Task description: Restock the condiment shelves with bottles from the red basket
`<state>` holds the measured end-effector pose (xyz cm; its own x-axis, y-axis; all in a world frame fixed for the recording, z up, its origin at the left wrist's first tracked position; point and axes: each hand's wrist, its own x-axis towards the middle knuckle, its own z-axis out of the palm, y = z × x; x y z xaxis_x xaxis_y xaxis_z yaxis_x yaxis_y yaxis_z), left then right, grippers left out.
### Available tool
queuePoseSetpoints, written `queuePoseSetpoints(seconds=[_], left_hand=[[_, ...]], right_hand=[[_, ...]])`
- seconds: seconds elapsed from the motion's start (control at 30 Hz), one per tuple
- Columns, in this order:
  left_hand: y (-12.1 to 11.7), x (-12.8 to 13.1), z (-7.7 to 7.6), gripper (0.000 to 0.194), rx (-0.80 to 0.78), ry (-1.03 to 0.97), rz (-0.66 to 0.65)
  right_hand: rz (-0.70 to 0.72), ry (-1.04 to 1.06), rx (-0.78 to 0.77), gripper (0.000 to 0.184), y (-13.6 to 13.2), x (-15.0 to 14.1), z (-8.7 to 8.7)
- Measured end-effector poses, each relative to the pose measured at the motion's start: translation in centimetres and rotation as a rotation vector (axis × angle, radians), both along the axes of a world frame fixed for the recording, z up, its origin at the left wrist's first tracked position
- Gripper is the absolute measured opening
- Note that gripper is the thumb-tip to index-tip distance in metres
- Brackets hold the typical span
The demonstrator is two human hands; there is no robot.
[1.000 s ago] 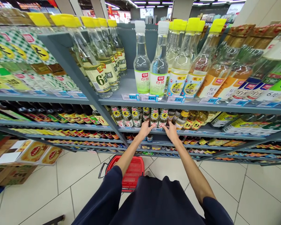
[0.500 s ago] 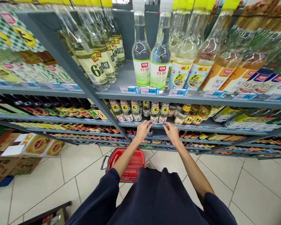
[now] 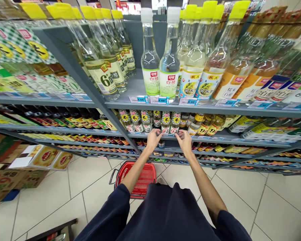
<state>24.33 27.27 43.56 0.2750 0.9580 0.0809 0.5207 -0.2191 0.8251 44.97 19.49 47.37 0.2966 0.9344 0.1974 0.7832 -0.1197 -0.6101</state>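
Two small vinegar bottles with checked labels, a left one (image 3: pixel 166 123) and a right one (image 3: pixel 175 123), stand upright at the front of the second shelf. My left hand (image 3: pixel 154 138) is at that shelf's front edge, just left of their bases. On the other side, my right hand (image 3: pixel 184 139) mirrors it. Both hands have bent fingers with the thumbs turned inward, and I see nothing held in either. Whether the fingertips touch the bottles or the shelf lip is unclear. More checked-label bottles (image 3: pixel 135 121) stand to the left.
Tall clear vinegar bottles (image 3: pixel 170 67) line the upper shelf (image 3: pixel 137 77), above my hands. A red shopping basket (image 3: pixel 139 187) rests on the tiled floor by my left forearm. Cardboard boxes (image 3: pixel 5 179) are stacked at the left. A dark cart frame (image 3: pixel 55 231) shows at the lower left.
The view has tilted up slightly, so the upper bottles' caps show more fully. Both hands keep nearly the same place beside the two small bottles.
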Motion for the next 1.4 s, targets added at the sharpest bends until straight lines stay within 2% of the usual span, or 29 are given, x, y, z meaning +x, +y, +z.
queuePoseSetpoints(seconds=[0.1,0.17,0.27,0.4,0.5,0.6,0.67,0.7,0.77,0.83,0.87,0.93,1.03,1.1,1.2,1.27,1.33,1.4], left_hand=[[0.5,0.9,1.0,0.054,0.006,-0.06,0.082],[0.9,1.9,1.6,0.059,-0.023,-0.068,0.107],[1.3,2.9,2.0,0.051,-0.075,-0.028,0.099],[1.4,2.7,1.9,0.041,-0.047,0.022,0.041],[1.6,2.6,2.1,0.042,-0.044,0.068,0.027],[1.6,3.1,2.9,0.045,-0.056,0.107,0.033],[0.6,3.1,2.8,0.051,-0.042,0.076,0.061],[-0.5,2.7,2.3,0.055,-0.033,0.034,0.091],[-4.5,0.9,0.0,0.06,-0.063,-0.05,0.166],[-10.9,-2.2,-3.8,0.054,-0.243,-0.054,0.221],[-14.9,-4.2,-5.7,0.049,-0.402,-0.01,0.234],[-23.5,-8.3,-9.0,0.043,-0.725,0.1,0.254],[-35.2,-14.4,-11.5,0.035,-1.055,0.231,0.354],[-41.2,-18.3,-12.4,0.034,-1.244,0.305,0.42],[-48.2,-23.4,-14.4,0.036,-1.485,0.365,0.478],[-52.2,-26.3,-16.8,0.039,-1.615,0.366,0.51],[-56.1,-28.8,-19.9,0.043,-1.706,0.34,0.554],[-59.8,-31.0,-23.3,0.053,-1.744,0.301,0.607]], right_hand=[[-0.02,0.083,0.11,0.067,1.5,0.5,0.4],[0.009,0.117,0.077,0.071,2.6,0.7,0.5],[0.023,0.141,0.013,0.072,3.6,0.9,0.4],[0.037,0.164,-0.002,0.072,3.4,1.0,0.3],[0.029,0.183,-0.014,0.072,3.3,0.9,0.5],[0.026,0.158,-0.03,0.072,3.4,0.7,1.3],[0.039,0.11,-0.017,0.075,2.8,0.4,1.9],[0.04,0.092,0.009,0.077,2.0,0.1,1.9],[0.018,0.108,0.084,0.074,-0.8,-0.7,0.9],[-0.055,0.199,0.128,0.062,-5.2,-1.8,-1.9],[-0.101,0.252,0.11,0.056,-7.9,-2.4,-3.9],[-0.117,0.325,-0.092,0.051,-13.6,-3.7,-8.4],[0.12,0.396,-0.568,0.045,-21.1,-6.5,-15.4],[0.283,0.425,-0.756,0.038,-24.2,-8.9,-19.5],[0.434,0.395,-0.917,0.024,-25.9,-13.4,-25.9],[0.503,0.332,-0.996,0.017,-25.3,-17.1,-30.9],[0.556,0.257,-1.05,0.014,-23.9,-21.6,-37.1],[0.599,0.181,-1.078,0.016,-22.0,-27.0,-44.1]])
